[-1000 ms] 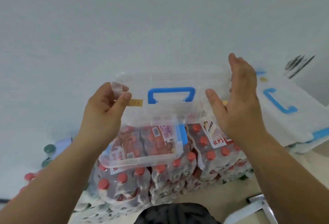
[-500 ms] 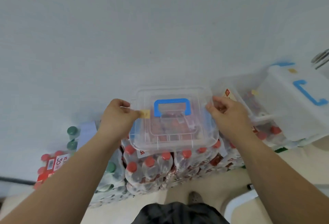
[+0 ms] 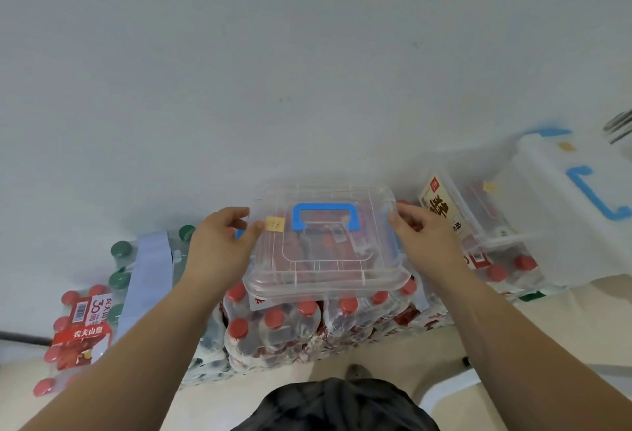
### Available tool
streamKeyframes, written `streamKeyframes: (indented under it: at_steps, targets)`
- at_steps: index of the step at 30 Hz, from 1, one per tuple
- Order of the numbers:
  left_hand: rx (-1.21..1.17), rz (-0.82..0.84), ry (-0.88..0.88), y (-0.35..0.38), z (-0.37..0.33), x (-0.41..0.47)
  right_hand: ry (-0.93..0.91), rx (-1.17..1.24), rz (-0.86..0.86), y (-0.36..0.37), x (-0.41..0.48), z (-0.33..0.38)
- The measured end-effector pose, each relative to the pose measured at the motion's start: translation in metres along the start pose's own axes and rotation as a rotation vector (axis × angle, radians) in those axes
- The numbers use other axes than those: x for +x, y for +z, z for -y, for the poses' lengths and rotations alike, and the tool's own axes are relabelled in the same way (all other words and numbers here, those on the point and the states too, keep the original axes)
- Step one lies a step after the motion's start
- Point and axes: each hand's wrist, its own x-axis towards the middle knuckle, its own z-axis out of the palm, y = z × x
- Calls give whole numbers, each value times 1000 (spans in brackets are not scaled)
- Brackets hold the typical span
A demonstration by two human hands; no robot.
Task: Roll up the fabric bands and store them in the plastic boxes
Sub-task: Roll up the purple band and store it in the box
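A clear plastic box [image 3: 325,270] with a blue handle [image 3: 325,220] and a small yellow label [image 3: 275,224] rests on shrink-wrapped packs of red-capped bottles [image 3: 290,321]. My left hand [image 3: 219,249] holds its left side, thumb by the label. My right hand [image 3: 422,242] grips its right side. The lid is on. No fabric band shows clearly through the plastic.
Two more clear boxes with blue handles [image 3: 547,211] stand at the right on other bottle packs. Green-capped bottles [image 3: 121,252] and a red-labelled pack [image 3: 80,331] lie at the left. A white wall [image 3: 307,71] rises directly behind. Beige floor [image 3: 393,355] runs below.
Both hands have lowered the clear box from chest height down onto the bottle packs against the wall; the grip on both sides stays.
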Motion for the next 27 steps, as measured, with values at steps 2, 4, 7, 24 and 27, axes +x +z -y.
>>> streamKeyframes:
  at_steps: [2, 4, 7, 24, 27]
  targets:
    - [-12, -3, -7, -1, 1, -1, 9, 33, 51, -2, -1, -3]
    - [9, -2, 14, -2, 1, -3, 24, 35, 91, -3, -1, -7]
    - [71, 15, 52, -4, 2, -7, 6, 70, 115, -1, -6, -6]
    - [-76, 41, -165, 5, 14, -19, 223, 259, 33, 5, -16, -15]
    - [61, -22, -50, 3, 7, -24, 87, 135, 49, 4, -15, -12]
